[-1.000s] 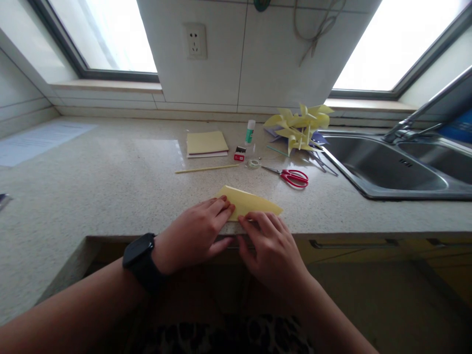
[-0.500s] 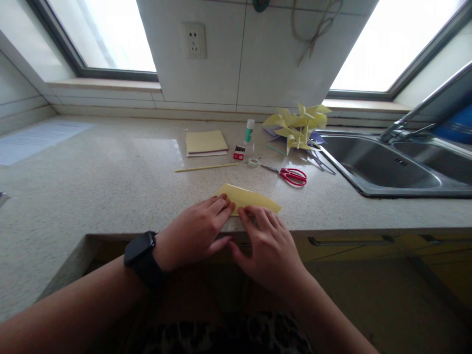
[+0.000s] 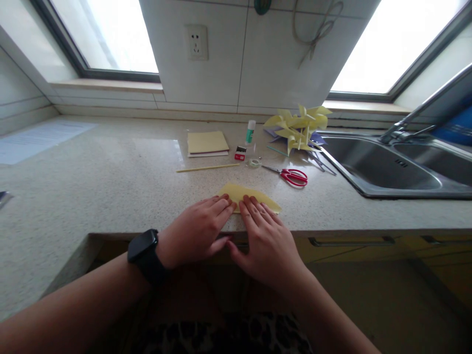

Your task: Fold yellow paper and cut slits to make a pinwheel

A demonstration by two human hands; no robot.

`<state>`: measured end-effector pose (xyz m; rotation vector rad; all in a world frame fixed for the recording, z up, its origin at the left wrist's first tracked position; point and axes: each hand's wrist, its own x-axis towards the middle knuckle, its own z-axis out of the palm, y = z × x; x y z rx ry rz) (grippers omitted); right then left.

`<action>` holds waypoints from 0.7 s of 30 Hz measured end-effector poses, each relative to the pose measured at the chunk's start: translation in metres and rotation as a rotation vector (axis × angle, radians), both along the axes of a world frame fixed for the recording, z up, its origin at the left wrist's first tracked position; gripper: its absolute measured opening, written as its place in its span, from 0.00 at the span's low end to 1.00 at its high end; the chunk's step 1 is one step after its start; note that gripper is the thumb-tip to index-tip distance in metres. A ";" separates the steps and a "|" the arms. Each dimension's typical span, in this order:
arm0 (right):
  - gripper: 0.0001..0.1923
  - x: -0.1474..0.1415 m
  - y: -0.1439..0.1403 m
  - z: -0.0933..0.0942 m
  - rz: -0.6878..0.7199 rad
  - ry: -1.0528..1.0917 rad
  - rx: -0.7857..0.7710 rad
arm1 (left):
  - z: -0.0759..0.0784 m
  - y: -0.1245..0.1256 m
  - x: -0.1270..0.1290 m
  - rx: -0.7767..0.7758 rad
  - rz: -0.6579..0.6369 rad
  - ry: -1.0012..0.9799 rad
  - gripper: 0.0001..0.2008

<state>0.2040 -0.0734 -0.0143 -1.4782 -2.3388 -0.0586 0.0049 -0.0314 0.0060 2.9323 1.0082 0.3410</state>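
Note:
A folded sheet of yellow paper (image 3: 241,191) lies by the front edge of the counter, its lower part covered by my fingers. My left hand (image 3: 201,223), with a black watch on the wrist, presses the paper's left part with its fingers laid flat. On the right part, my right hand (image 3: 267,236) rests with fingers stretched out and pressing down. Both thumbs point toward each other below the counter edge. Beyond the paper lie a thin wooden stick (image 3: 208,168), a roll of clear tape (image 3: 254,162) and red-handled scissors (image 3: 293,177).
Farther back are a stack of paper (image 3: 207,143), a small red box (image 3: 240,153) and a glue stick (image 3: 250,132). Yellow paper pinwheels (image 3: 302,123) lie beside the steel sink (image 3: 387,189) on the right. Printed sheets (image 3: 40,138) lie at far left.
My right hand's fingers have straightened and slid slightly forward over the paper. The paper's raised upper edge now looks flatter. My left hand stays nearly in place.

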 end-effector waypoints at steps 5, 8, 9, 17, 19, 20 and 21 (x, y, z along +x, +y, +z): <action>0.47 0.000 0.005 0.010 0.002 -0.070 -0.105 | -0.002 0.000 -0.001 0.000 -0.001 0.031 0.34; 0.49 0.001 0.009 0.014 0.014 -0.080 -0.136 | -0.002 -0.002 0.000 0.020 0.009 0.027 0.36; 0.50 0.002 0.010 0.015 0.018 -0.078 -0.144 | -0.002 -0.004 0.001 0.031 0.015 0.023 0.37; 0.49 0.006 0.013 0.017 0.055 -0.061 -0.181 | -0.006 -0.026 0.020 0.157 0.086 0.086 0.26; 0.49 0.007 0.014 0.017 0.065 -0.055 -0.181 | -0.009 -0.030 0.023 0.178 0.121 0.092 0.26; 0.49 0.008 0.014 0.017 0.068 -0.054 -0.181 | -0.010 -0.031 0.024 0.189 0.132 0.088 0.27; 0.49 0.008 0.015 0.017 0.071 -0.054 -0.181 | -0.011 -0.032 0.025 0.194 0.137 0.080 0.28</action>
